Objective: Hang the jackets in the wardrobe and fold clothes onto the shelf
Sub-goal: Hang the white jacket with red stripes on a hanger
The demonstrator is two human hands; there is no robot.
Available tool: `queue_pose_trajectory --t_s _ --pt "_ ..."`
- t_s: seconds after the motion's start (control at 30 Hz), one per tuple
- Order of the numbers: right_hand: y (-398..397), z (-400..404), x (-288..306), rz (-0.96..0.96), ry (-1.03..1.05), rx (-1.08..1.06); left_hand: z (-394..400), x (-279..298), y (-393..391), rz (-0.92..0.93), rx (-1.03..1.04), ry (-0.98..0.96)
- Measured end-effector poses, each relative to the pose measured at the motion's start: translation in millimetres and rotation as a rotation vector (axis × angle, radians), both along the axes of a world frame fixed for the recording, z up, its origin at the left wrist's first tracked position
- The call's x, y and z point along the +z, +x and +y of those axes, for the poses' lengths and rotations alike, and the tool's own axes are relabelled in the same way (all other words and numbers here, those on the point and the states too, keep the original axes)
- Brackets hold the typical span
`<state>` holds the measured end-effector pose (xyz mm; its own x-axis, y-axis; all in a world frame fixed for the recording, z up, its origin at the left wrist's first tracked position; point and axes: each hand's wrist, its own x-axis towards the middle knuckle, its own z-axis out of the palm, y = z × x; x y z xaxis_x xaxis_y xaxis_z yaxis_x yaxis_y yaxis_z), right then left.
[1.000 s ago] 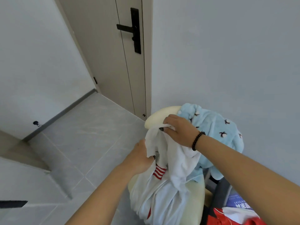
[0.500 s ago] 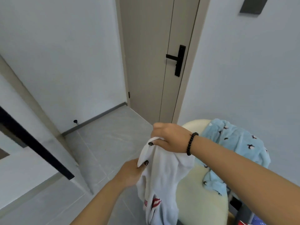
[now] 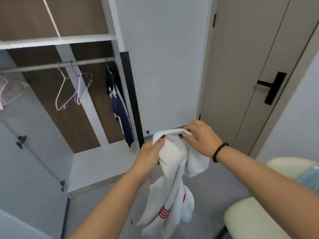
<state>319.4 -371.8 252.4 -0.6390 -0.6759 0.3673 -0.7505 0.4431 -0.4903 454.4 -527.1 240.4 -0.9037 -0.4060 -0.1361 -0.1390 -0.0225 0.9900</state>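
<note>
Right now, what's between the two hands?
In the head view, the white jacket's bunched collar spans between the left hand and right hand; both pinch it.

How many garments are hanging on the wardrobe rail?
1: a navy jacket hangs at the right end of the rail. The wardrobe's left part is out of frame, so more may be hidden.

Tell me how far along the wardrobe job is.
Done: one navy jacket hangs on the rail. In hand: both hands, left and right, grip a white jacket. Left: hanging it on an empty hanger; a light-blue garment waits on the chair.
</note>
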Motion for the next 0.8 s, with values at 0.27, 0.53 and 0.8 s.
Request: queue_pose_trajectory --t_s 0.27,0.53,0.8 --pt "66.9 -78.9 -6.8 -0.471 -0.331 0.243 -61.2 54.2 29.9 0.23 0.331 0.206" --pt "80.9 -152.8 -15.1 -0.572 -0.191 0.441 -87.1 78.5 40.6 0.242 0.478 0.015" --pt "45.6 -198.3 19.3 -0.631 -0.191 0.571 -137.0 79.0 66.0 0.211 0.64 -0.156"
